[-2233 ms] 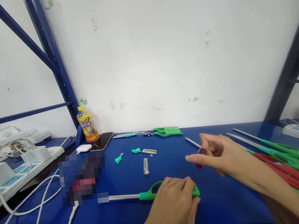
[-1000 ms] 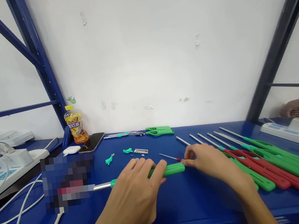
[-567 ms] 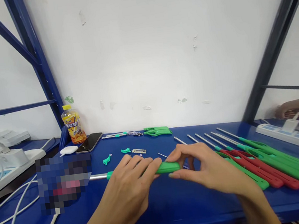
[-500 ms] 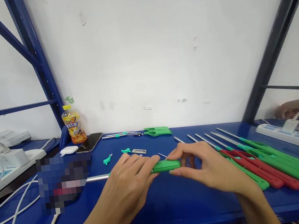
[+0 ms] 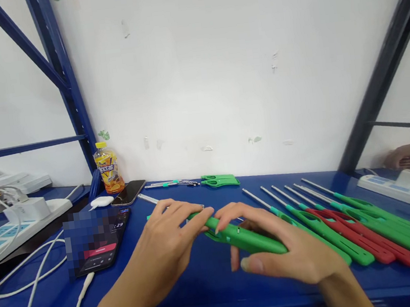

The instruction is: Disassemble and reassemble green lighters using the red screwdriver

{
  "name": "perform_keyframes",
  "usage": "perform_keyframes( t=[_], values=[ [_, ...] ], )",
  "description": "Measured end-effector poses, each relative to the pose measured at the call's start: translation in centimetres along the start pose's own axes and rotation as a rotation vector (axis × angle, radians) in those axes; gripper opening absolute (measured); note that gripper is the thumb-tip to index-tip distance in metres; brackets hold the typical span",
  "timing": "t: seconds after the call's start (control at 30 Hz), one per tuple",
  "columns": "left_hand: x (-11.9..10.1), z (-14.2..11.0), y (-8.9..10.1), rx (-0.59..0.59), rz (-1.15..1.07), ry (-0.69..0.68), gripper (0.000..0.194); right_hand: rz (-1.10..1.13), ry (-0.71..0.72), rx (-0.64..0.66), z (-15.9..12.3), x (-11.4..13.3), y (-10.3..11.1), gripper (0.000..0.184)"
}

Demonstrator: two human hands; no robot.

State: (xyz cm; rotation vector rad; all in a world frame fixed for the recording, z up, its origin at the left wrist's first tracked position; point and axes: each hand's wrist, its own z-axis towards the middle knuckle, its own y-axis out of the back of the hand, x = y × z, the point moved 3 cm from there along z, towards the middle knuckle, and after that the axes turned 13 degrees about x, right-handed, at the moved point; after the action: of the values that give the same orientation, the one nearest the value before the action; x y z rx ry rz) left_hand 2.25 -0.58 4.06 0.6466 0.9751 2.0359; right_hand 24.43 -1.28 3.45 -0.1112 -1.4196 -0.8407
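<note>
Between my hands is a green long-nosed lighter, tilted so its handle end points down to the right. My left hand closes around its front part and hides most of the metal tube, whose tip shows beyond the knuckles. My right hand wraps over the handle, fingers on top and thumb below. A small slot shows in the handle's upper side. Behind my left hand, small parts on the table are mostly hidden.
Several green and red lighters lie in a row at right. Green handle shells and wired metal tubes lie at the back. Phones, a drink bottle, white cables and a power strip occupy the left.
The lighter has turned from nearly level to slanted, its tube tip now pointing up and away. My right hand has gone from pinching near its end to wrapping the handle. The view shifted slightly.
</note>
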Motion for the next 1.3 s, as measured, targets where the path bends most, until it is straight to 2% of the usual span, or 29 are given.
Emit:
perform_keyframes(
  t=[0.1,0.17,0.27,0.33,0.43,0.53,0.57,0.63,0.73,0.83,0.93,1.03,1.3],
  values=[
    [0.2,-0.2,0.0,-0.045,-0.010,0.008,0.033,0.138,0.040,0.059,0.2,-0.1,-0.5,0.053],
    [0.5,-0.3,-0.1,-0.039,-0.004,0.027,0.041,0.214,0.058,0.088,0.2,0.0,-0.5,0.053],
    [0.5,-0.3,-0.5,0.005,0.022,0.062,0.059,0.289,0.076,0.107,0.3,0.1,-0.2,0.047],
    [0.2,-0.1,-0.8,0.025,0.036,0.082,0.066,0.307,0.094,0.074,0.5,0.0,0.0,0.036],
    [-0.6,0.2,-1.3,-0.041,0.054,0.149,0.061,0.334,0.141,-0.087,1.0,-0.5,0.5,0.014],
    [-1.7,0.5,-2.0,-0.119,0.006,0.192,0.057,0.314,0.222,-0.336,1.3,-0.8,1.2,0.019],
    [-2.1,0.6,-2.5,-0.094,-0.026,0.190,0.056,0.303,0.244,-0.414,1.2,-0.9,1.5,0.021],
    [-2.9,0.8,-3.7,0.047,-0.079,0.160,0.054,0.308,0.251,-0.536,1.1,-1.1,2.0,0.026],
    [-4.4,0.9,-5.9,0.323,-0.086,0.047,0.048,0.346,0.213,-0.637,0.8,-1.4,2.8,0.030],
    [-5.9,0.8,-7.5,0.461,-0.086,-0.040,0.036,0.340,0.197,-0.702,0.5,-1.6,3.2,0.031],
    [-7.1,0.7,-8.9,0.515,-0.089,-0.105,0.027,0.326,0.183,-0.715,0.4,-1.7,3.3,0.031],
    [-7.3,0.5,-9.7,0.525,-0.069,-0.106,0.024,0.316,0.185,-0.692,0.5,-1.8,3.2,0.031],
    [-6.9,0.5,-10.4,0.495,-0.048,-0.108,0.020,0.326,0.231,-0.715,0.4,-1.6,3.4,0.034]
  ],
)
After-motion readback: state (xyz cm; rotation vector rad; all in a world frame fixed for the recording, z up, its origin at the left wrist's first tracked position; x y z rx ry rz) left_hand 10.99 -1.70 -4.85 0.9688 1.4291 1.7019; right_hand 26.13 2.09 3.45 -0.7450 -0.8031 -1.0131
